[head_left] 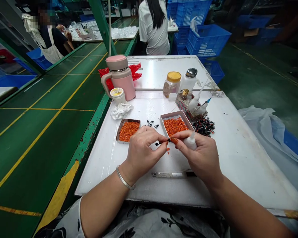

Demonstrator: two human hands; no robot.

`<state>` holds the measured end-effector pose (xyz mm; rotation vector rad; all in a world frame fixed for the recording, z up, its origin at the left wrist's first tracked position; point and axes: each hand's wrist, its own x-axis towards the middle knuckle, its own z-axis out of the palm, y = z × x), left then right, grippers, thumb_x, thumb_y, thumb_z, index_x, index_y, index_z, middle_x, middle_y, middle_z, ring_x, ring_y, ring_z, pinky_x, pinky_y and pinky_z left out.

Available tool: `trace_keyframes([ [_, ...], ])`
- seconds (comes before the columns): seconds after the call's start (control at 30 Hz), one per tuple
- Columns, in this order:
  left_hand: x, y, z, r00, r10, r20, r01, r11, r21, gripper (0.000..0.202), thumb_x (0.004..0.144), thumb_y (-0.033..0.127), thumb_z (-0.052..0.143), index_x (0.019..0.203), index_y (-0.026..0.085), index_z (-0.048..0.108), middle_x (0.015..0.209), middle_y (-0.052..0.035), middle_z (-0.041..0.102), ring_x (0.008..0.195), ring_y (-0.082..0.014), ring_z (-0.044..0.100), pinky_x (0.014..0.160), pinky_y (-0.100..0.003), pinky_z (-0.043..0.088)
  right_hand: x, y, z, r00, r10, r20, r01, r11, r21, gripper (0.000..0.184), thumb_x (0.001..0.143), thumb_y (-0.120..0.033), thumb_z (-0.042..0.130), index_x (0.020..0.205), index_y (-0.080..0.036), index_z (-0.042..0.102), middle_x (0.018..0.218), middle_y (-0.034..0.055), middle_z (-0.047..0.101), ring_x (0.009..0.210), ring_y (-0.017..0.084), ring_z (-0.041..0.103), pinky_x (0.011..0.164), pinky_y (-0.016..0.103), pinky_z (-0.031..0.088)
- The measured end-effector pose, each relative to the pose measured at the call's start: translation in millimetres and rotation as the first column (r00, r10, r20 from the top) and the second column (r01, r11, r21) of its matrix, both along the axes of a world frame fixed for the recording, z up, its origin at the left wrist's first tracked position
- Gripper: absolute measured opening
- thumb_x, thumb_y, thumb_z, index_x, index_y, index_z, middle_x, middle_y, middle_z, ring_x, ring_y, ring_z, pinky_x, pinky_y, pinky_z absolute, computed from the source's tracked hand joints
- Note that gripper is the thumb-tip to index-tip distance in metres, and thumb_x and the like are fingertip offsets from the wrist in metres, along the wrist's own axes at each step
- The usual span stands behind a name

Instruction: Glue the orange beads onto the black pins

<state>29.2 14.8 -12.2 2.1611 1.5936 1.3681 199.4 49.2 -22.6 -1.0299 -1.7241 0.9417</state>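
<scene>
My left hand (142, 150) is closed in a pinch on a tiny black part (169, 140) over the white table (238, 158). My right hand (200, 153) meets it fingertip to fingertip, pinching a small orange piece (174, 140) and gripping a small white squeeze bottle (190, 141) in its fingers. A loose orange piece (168, 150) lies just below the fingertips. Beyond the hands stand two shallow metal trays of orange pieces, one on the left (128, 130) and one on the right (175, 125), with a heap of black parts (204, 126) beside the right one.
A flat metal tool (172, 174) lies near the table's front edge. At the back stand a pink mug (120, 77), a small white jar (118, 95), a crumpled cloth (120, 110), two jars (172, 84) and a box of glue bottles (192, 105). Two people work behind; blue crates (208, 39) stand at right.
</scene>
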Motion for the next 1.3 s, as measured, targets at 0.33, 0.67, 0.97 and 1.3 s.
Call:
trace_keyframes([
  [0.33, 1.0, -1.9, 0.8, 0.986, 0.028, -0.164, -0.013, 0.995, 0.096, 0.007, 0.081, 0.013, 0.067, 0.077, 0.018, 0.07, 0.07, -0.0005, 0.072, 0.075, -0.0178, 0.061, 0.072, -0.033, 0.05, -1.5, -0.1, 0.7, 1.0, -0.014, 0.026, 0.017, 0.993, -0.12, 0.012, 0.082, -0.03, 0.07, 0.078, -0.019, 0.072, 0.064, -0.0011, 0.067, 0.058, 0.013, 0.059, 0.056, 0.025, 0.044],
  [0.67, 0.7, -1.3, 0.3, 0.989, 0.038, -0.141, -0.026, 0.996, 0.084, 0.005, 0.081, 0.013, 0.068, 0.079, 0.017, 0.071, 0.071, -0.0014, 0.072, 0.075, -0.0182, 0.06, 0.071, -0.033, 0.051, 0.1, -3.3, 1.1, 0.999, -0.053, 0.011, 0.053, 0.999, 0.015, 0.01, 0.082, -0.03, 0.073, 0.088, -0.023, 0.076, 0.082, -0.0006, 0.076, 0.07, 0.014, 0.068, 0.067, 0.025, 0.051],
  [0.97, 3.2, -2.6, -0.8, 0.979, 0.04, -0.2, -0.009, 0.989, 0.15, 0.008, 0.082, 0.013, 0.065, 0.078, 0.018, 0.07, 0.07, -0.0012, 0.072, 0.073, -0.0179, 0.06, 0.074, -0.033, 0.052, -2.0, -5.9, -4.2, 0.996, -0.066, 0.066, 0.062, 0.997, 0.051, 0.008, 0.083, -0.027, 0.071, 0.08, -0.021, 0.075, 0.073, 0.0007, 0.075, 0.065, 0.016, 0.067, 0.063, 0.028, 0.05],
  [1.3, 3.7, -2.3, 0.2, 0.985, 0.026, -0.169, -0.005, 0.992, 0.126, 0.008, 0.082, 0.013, 0.066, 0.079, 0.018, 0.071, 0.071, -0.0016, 0.072, 0.074, -0.018, 0.061, 0.073, -0.034, 0.052, -2.0, 2.8, 2.3, 1.0, 0.015, -0.027, -0.019, 0.99, -0.142, 0.017, 0.08, -0.034, 0.072, 0.073, -0.018, 0.074, 0.063, 0.0003, 0.069, 0.057, 0.014, 0.061, 0.056, 0.027, 0.047],
])
